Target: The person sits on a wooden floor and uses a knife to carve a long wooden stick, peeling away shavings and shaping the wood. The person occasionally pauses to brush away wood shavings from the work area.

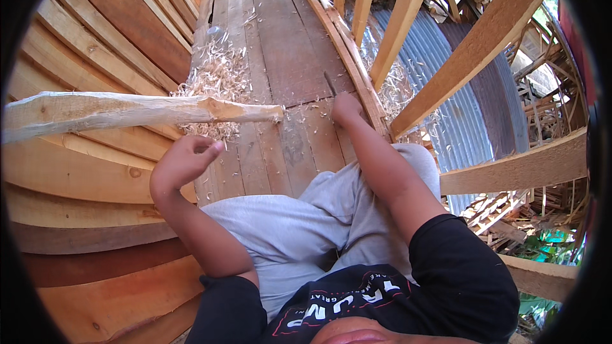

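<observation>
A long rough wooden piece (127, 109) lies across the curved planks on my left, its narrowed end resting on the plank deck (274, 57). My left hand (183, 162) hovers just below that piece with fingers loosely curled and nothing in it. My right hand (345, 108) rests on the deck near the right edge, closed around a dark narrow tool (329, 83) whose blade points away from me. A heap of pale wood shavings (220, 79) lies behind the carved end. My grey-trousered legs (299, 216) sit on the deck.
Stacked curved planks (95, 38) rise on the left. Slanted wooden beams (472, 51) cross the right side over corrugated metal sheeting (459, 114). A scatter of timber offcuts (503, 216) lies lower right, below the deck edge.
</observation>
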Available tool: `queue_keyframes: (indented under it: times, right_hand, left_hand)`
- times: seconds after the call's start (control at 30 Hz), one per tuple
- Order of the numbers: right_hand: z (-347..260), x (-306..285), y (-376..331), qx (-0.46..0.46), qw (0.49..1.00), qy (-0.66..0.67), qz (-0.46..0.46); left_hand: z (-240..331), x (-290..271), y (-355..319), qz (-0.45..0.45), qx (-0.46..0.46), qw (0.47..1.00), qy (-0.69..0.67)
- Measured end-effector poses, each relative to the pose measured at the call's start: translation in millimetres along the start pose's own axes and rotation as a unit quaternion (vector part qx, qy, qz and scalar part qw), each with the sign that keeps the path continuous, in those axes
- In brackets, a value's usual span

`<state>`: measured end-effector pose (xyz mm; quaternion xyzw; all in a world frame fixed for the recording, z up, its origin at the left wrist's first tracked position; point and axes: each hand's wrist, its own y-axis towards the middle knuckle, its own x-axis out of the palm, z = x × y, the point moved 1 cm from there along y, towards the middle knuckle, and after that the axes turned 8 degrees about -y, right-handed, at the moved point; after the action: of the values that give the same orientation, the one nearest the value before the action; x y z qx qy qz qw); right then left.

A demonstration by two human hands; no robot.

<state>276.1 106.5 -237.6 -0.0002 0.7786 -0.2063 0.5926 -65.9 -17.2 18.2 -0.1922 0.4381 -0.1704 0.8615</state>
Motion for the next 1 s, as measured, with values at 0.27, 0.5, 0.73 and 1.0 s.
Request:
queue_keyframes:
  times: [0.27, 0.5, 0.73, 1.0]
  right_hand:
    - [-18.5, 84.1, -25.4, -0.241, 0.916, -0.196, 0.255]
    - [-45.4, 54.7, -22.7, -0.227, 0.964, -0.119, 0.073]
    - [-44.7, 68.1, -22.5, -0.339, 0.929, 0.133, 0.069]
    - [-74.3, 67.6, -48.0, -0.300, 0.947, 0.116, -0.014]
  left_hand:
    - [8.2, 5.2, 52.0, 0.304, 0.439, 0.648, -0.543]
    - [19.4, -5.9, 51.8, 0.406, 0.439, 0.617, -0.511]
    - [44.8, -13.9, 20.3, 0.443, 0.457, 0.594, -0.492]
    - [46.5, -26.9, 0.1, 0.483, 0.461, 0.561, -0.489]
